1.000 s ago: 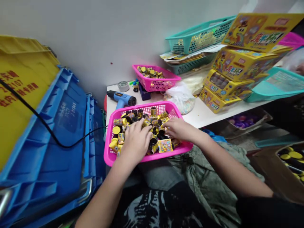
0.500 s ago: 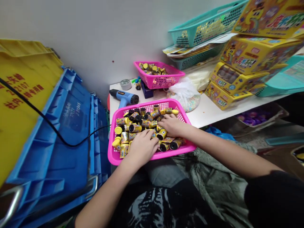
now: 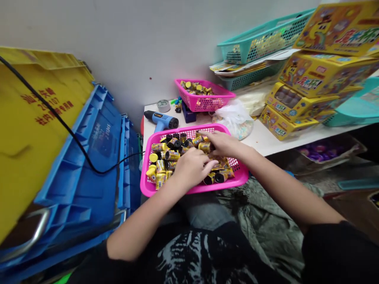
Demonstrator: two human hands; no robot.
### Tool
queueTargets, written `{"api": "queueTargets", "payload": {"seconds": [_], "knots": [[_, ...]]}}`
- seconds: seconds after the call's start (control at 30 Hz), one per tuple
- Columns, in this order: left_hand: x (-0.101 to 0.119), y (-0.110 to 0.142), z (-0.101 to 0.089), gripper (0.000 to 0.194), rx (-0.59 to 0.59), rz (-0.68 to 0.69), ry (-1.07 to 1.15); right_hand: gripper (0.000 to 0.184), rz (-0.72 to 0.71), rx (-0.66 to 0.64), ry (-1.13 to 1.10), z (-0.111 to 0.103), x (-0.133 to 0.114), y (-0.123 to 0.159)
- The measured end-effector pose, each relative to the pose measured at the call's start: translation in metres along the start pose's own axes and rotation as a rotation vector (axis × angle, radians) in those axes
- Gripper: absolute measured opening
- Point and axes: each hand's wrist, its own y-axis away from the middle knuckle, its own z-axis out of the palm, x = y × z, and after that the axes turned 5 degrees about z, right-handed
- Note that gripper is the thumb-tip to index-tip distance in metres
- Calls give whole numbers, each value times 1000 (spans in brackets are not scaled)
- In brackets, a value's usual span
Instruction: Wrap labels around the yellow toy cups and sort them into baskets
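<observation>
A pink basket (image 3: 145, 177) holds many small yellow printed canisters (image 3: 161, 180), some with yellow lids and others showing black ends. Over the middle of the pile, my left hand (image 3: 192, 167) has its fingers bent down and its thumb held apart; I see nothing in its grasp. My right hand (image 3: 222, 144) reaches in from the right, fingers stretched and arched above the canisters at the far side. One yellow canister (image 3: 205, 147) lies right beneath those fingers, and I cannot tell whether they touch it.
A blue heat gun (image 3: 161, 120) and a tape roll (image 3: 163, 105) lie behind the basket. Farther back are a second pink basket (image 3: 204, 103) and a plastic bag (image 3: 235, 120). Yellow boxes (image 3: 310, 75) are stacked at right, blue crates (image 3: 97, 138) at left, with a black cable (image 3: 74, 138) across.
My left hand has shifted right across the pile, its thumb now standing out. My right hand has lifted and its fingers are arched. The camera view has swung slightly left.
</observation>
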Motion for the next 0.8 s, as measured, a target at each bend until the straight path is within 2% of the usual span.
{"api": "queueTargets", "payload": {"seconds": [0.03, 0.1, 0.17, 0.2, 0.3, 0.4, 0.47, 0.57, 0.73, 0.8], "knots": [[3, -11, 2, 42, -83, 8, 3, 84, 0, 0, 73, -3, -2, 0], [6, -34, 9, 35, -236, -24, -12, 60, 16, 62, 122, -11, -3, 0], [2, -54, 20, 29, -301, -103, -26, 35, 82, 181, -19, -21, -3, 7], [-1, -62, 25, 27, -315, -133, -20, 29, 128, 237, -152, -25, -3, 13], [-12, -75, 37, 25, -344, -178, 16, 33, 262, 348, -710, -26, -8, 40], [-17, -75, 41, 18, -331, -183, 54, 36, 376, 348, -1250, -15, -18, 71], [-16, -75, 42, 23, -308, -185, 75, 33, 448, 350, -1482, -4, -24, 86], [-10, -77, 42, 33, -294, -208, 104, 29, 521, 405, -1645, 7, -31, 96], [4, -77, 21, 11, -200, -157, 148, 34, 492, 465, -1696, 10, -49, 103], [-2, -75, 12, 14, -139, -101, 169, 30, 459, 506, -1695, 14, -54, 103]]}}
